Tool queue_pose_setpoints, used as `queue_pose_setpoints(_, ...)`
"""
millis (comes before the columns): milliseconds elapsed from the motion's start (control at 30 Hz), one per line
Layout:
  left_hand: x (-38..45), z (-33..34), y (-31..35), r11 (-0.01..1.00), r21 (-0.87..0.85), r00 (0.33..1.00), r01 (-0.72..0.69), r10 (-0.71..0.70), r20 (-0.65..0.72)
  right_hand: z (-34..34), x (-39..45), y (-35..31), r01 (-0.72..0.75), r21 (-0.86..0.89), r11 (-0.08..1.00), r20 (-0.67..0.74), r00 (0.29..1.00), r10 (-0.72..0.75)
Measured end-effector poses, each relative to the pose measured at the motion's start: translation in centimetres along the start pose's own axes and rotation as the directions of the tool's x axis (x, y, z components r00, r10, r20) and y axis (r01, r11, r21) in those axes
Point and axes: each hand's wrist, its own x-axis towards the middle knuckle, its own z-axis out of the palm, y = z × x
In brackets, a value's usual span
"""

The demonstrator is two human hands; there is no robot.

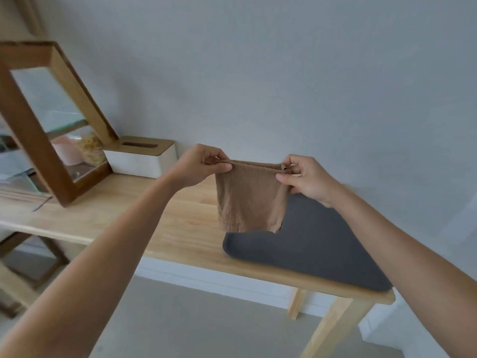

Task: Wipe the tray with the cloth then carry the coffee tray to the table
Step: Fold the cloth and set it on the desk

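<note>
On the wooden desk [160, 223] lay the dark grey tray [317, 244], near its right end. Above the tray hung the tan cloth [250, 197], its top corners pinched by the fingers of the left hand [204, 164] and right hand [307, 177].

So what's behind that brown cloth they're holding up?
Behind the cloth, held by both hands, lie the wooden table and a dark grey tray; its far corner is covered.

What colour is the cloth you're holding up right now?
Light brown, a plain tan knit with no pattern. The cloth shows best in the head view.
</note>
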Motion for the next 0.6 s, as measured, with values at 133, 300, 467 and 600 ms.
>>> queue_pose_setpoints(133,-0.7,-4.4,-3.2,0.997,0.031,0.994,0.070,-0.067,-0.091,5.6,4.5,-1.0,0.024,-0.024,0.999,-0.073,0.997,-0.025)
queue_pose_setpoints(300,-2.6,-8.8,-7.2,0.986,-0.112,0.985,0.126,-0.138,-0.108,10.9,7.0,-1.5,0.167,-0.140,0.976,-0.070,0.981,-0.178)
queue_pose_setpoints(467,-6.0,-8.5,-12.6,0.941,0.225,0.895,0.254,-0.316,0.315,14.2,5.2,1.2,0.124,-0.320,0.939,0.388,0.922,0.011)
queue_pose_setpoints(600,-6.7,-6.8,-15.0,0.894,0.399,0.857,0.206,-0.361,0.367,16.3,5.5,3.3,0.153,-0.460,0.875,0.376,0.926,0.035)
